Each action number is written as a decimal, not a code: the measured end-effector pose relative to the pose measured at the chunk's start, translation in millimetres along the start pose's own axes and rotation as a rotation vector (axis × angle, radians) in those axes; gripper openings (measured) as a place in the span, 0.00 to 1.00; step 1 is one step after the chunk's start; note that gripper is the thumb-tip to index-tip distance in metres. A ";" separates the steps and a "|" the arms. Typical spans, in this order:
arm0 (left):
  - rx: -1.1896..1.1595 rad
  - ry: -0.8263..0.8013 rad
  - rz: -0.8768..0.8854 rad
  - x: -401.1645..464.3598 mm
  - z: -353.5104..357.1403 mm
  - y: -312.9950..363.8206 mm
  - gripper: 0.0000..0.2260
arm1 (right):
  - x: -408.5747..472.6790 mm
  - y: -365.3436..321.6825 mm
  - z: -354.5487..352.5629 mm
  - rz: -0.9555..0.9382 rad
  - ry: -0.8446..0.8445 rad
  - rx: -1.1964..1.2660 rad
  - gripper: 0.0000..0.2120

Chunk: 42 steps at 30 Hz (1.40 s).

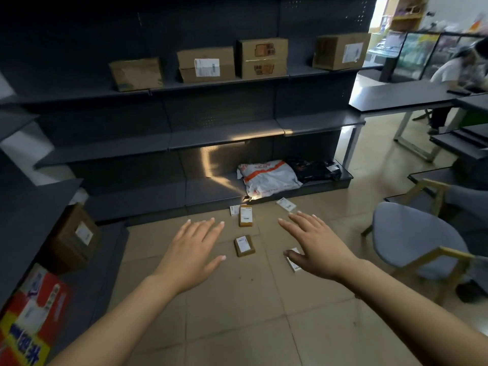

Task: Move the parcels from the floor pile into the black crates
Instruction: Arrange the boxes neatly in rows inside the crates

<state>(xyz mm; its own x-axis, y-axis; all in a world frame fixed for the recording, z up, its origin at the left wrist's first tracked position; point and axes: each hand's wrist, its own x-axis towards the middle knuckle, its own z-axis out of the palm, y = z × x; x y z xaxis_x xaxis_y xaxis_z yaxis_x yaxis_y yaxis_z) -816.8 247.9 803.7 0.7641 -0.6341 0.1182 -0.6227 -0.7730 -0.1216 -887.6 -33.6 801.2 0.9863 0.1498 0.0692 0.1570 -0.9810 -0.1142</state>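
Observation:
Several small parcels lie scattered on the tiled floor before a dark shelf unit. A brown box with a white label (244,245) lies between my hands. Another brown labelled box (245,215) lies farther off, with a small white packet (233,210) touching its left side. A white packet (286,204) lies beyond my right fingertips. A white box (294,261) is partly hidden under my right thumb. My left hand (192,252) and my right hand (318,245) hover above the floor, palms down, fingers spread, holding nothing. No black crate is in view.
A white and orange mail bag (266,178) and a black bag (313,169) rest on the bottom shelf. Cardboard boxes (261,58) stand on an upper shelf. A grey chair (412,241) is at right, a brown box (74,236) and a red carton (31,315) at left. A person (459,67) sits far right.

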 end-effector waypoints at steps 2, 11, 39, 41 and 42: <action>-0.015 -0.006 0.043 35.9 11.9 -13.8 0.31 | 25.5 17.9 2.4 0.031 -0.005 -0.001 0.33; -0.078 -0.046 0.060 199.2 58.5 -40.7 0.32 | 140.7 123.9 26.3 0.099 -0.070 0.015 0.33; -0.234 -0.295 -0.246 541.0 211.5 -231.8 0.31 | 589.7 317.0 105.8 0.028 -0.355 0.027 0.34; -0.238 -0.326 -0.239 559.3 223.6 -249.5 0.31 | 607.2 322.0 110.2 0.032 -0.369 0.017 0.34; -0.254 -0.339 -0.236 568.3 228.1 -256.0 0.31 | 615.1 325.7 112.7 0.038 -0.374 0.020 0.34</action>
<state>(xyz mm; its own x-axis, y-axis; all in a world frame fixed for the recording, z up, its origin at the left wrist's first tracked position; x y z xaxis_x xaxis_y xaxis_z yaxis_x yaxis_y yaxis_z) -184.7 89.8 677.2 0.8752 -0.4311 -0.2196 -0.4144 -0.9022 0.1195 -224.1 -247.1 694.9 0.9412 0.1517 -0.3019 0.1172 -0.9846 -0.1295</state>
